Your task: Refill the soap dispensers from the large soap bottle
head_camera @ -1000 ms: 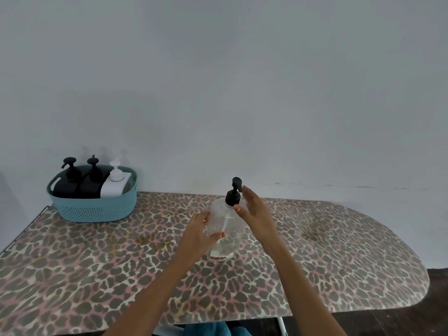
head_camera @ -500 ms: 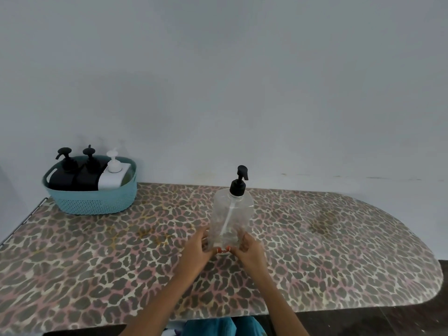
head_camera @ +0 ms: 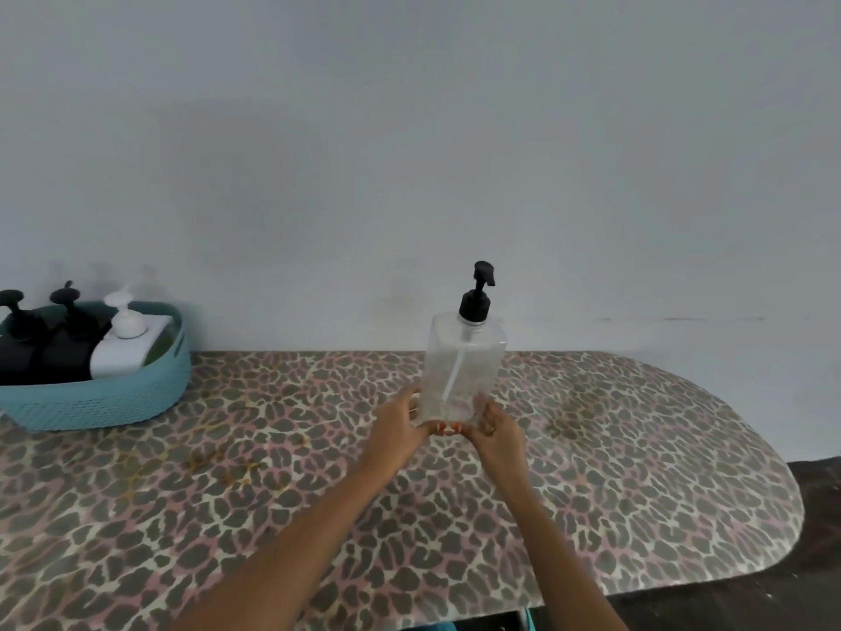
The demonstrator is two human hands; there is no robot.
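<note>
A clear square pump bottle (head_camera: pixel 462 357) with a black pump head stands upright near the middle of the leopard-print table (head_camera: pixel 227 494). It looks almost empty, with a thin tube inside. My left hand (head_camera: pixel 397 429) holds its lower left side and my right hand (head_camera: pixel 499 431) holds its lower right side, thumbs meeting at the base. At the far left a teal basket (head_camera: pixel 98 403) holds two black pump dispensers (head_camera: pixel 63 343) and a white one (head_camera: pixel 125 341).
A plain pale wall rises right behind the table. The table's right end is rounded, with dark floor (head_camera: pixel 814 539) beyond it. Its front edge runs just below my forearms.
My right hand left the pump head and dropped to the bottle's base. Both hands now hold the bottle low. The bottle sits a little farther from me.
</note>
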